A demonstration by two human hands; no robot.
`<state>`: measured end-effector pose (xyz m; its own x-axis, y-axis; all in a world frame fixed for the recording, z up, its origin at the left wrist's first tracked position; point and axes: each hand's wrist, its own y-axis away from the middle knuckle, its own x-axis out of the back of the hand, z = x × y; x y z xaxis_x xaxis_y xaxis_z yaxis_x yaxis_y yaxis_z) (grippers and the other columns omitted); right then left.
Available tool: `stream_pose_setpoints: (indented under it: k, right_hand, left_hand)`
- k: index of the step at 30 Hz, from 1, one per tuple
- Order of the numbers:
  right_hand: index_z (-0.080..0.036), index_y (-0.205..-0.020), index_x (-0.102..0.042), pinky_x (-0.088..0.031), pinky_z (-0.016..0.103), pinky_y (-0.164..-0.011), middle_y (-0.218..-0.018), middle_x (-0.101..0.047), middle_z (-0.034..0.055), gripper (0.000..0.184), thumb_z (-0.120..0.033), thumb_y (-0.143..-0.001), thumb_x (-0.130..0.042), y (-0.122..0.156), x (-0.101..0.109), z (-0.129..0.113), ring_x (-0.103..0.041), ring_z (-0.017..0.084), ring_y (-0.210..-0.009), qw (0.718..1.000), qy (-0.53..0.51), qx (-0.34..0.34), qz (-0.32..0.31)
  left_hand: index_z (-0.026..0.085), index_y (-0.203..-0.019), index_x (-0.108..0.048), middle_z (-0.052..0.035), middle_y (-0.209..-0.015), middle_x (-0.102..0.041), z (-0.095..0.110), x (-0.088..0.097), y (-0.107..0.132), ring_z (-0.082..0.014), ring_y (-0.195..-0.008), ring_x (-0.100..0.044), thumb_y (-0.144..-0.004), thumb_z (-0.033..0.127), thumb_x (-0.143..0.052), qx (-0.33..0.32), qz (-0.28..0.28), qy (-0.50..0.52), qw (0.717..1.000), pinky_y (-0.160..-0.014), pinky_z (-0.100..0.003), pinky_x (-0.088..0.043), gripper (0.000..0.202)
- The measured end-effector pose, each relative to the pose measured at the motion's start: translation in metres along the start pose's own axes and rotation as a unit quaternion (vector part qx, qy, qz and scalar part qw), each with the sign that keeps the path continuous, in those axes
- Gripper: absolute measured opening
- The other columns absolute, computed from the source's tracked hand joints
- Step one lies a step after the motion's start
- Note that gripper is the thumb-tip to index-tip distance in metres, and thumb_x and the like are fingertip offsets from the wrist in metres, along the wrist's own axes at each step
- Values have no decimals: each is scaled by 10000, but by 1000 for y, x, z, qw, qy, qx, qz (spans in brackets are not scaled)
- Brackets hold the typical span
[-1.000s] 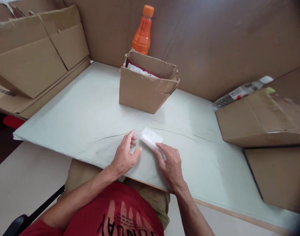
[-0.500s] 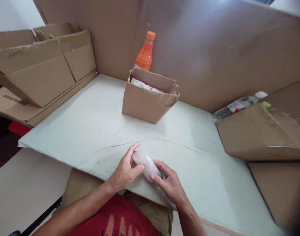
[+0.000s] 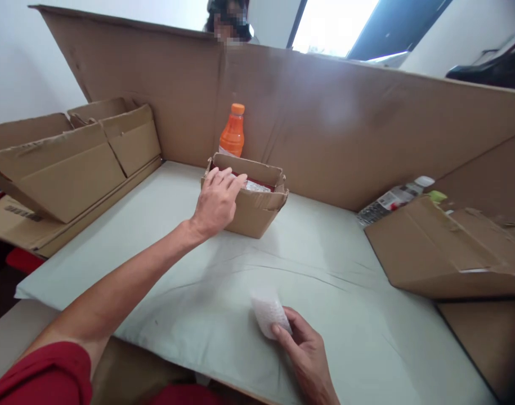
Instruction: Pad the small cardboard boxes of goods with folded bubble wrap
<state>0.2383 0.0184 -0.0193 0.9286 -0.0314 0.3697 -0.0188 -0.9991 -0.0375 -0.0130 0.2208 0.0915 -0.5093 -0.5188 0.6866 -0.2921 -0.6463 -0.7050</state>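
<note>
In my right hand [image 3: 305, 349] is a small bubble-wrapped bundle [image 3: 271, 315], pinched between thumb and fingers over the near part of the table. Whatever lies inside the wrap cannot be made out. My left hand [image 3: 218, 197] reaches forward to a small open cardboard box [image 3: 255, 216], its fingers apart and hooked over the near left rim; the fingertips are partly hidden. Crinkled clear or whitish wrapped material [image 3: 257, 186] shows inside that box, beside a dark red strip along the inner wall.
Behind the small box stands an orange drink bottle [image 3: 232, 134]. Larger open boxes [image 3: 63, 180] line the left side. On the right, a clear bottle [image 3: 392, 201] leans by another carton [image 3: 434, 247]. Cardboard panels [image 3: 345, 124] wall the pale-covered table [image 3: 325, 332]. A person's head shows beyond.
My left hand has let go of the bubble-wrapped bundle and moved forward to the small box. My right hand keeps the bundle. The view has tilted up.
</note>
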Motion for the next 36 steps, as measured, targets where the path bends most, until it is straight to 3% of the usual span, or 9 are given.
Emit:
stream_pose_setpoints:
  k: [5,10,13,19,23,27,31,33,36]
  right_hand:
    - [-226,-882,-780,-607,319,-760,-948,-765,75,252,-462,-797,-751,-6,39,-7,-729,256,-871,991,53,74,94]
    - [-218,-992,-761,-604,326,-660,-900,-772,68,369,-495,-750,-797,-25,93,-53,-714,235,-769,969,32,91,227]
    - [-242,-1028,-744,-577,334,-687,-910,-759,47,375,-517,-775,-778,-48,98,-107,-686,212,-767,963,95,150,202]
    - [-256,-839,-766,-495,344,-680,-827,-718,46,185,-416,-871,-679,-106,37,-181,-650,206,-734,854,389,337,-77]
    - [-206,-725,-741,-437,321,-581,-682,-688,59,73,-255,-778,-751,-125,-11,-180,-638,211,-593,754,555,289,-198]
    - [-185,-690,-718,-392,277,-509,-607,-683,58,146,-106,-797,-657,-130,-47,-168,-644,195,-549,709,603,273,-242]
    - [-161,-853,-758,-417,273,-538,-681,-723,71,110,-99,-780,-703,-134,-51,-174,-673,212,-602,724,578,276,-255]
    - [-181,-1004,-759,-454,281,-578,-830,-759,76,216,-228,-793,-756,-131,-26,-184,-692,221,-679,762,530,295,-228]
    - [-243,-1125,-730,-496,284,-631,-972,-762,46,285,-397,-896,-660,-113,41,-184,-678,180,-742,860,410,298,-63]
  left_hand:
    - [151,-1076,-661,-70,-915,-716,-3,-3,-6,-234,-905,-636,-758,5,-464,-24,-27,39,999,-952,-433,-489,402]
    - [183,-1012,-660,-44,-863,-711,37,46,50,-208,-872,-629,-818,-11,-434,-99,-1,88,991,-967,-429,-481,355]
    - [170,-1059,-644,-47,-871,-717,64,81,86,-190,-847,-646,-877,-2,-438,-116,-26,103,988,-988,-441,-461,325]
    - [139,-1097,-636,-69,-914,-751,84,111,118,-194,-837,-674,-936,53,-455,-139,-33,116,983,-870,-409,-489,257]
    - [153,-1066,-658,-69,-909,-759,82,111,116,-194,-821,-681,-968,93,-401,-142,-33,115,983,-867,-409,-513,282]
    - [154,-1075,-663,-70,-903,-757,81,106,117,-194,-842,-684,-971,90,-387,-151,-21,124,981,-913,-413,-516,301]
    - [171,-1199,-632,-101,-1115,-728,79,106,128,-255,-1154,-623,-916,67,-493,-120,22,129,984,-1037,-466,-487,332]
    - [210,-1286,-592,-109,-1254,-660,74,109,137,-289,-1288,-541,-854,37,-578,-73,71,116,988,-1083,-504,-461,465]
    - [269,-1398,-508,-106,-1355,-573,58,110,156,-285,-1296,-537,-835,47,-626,39,114,111,987,-1071,-496,-487,617]
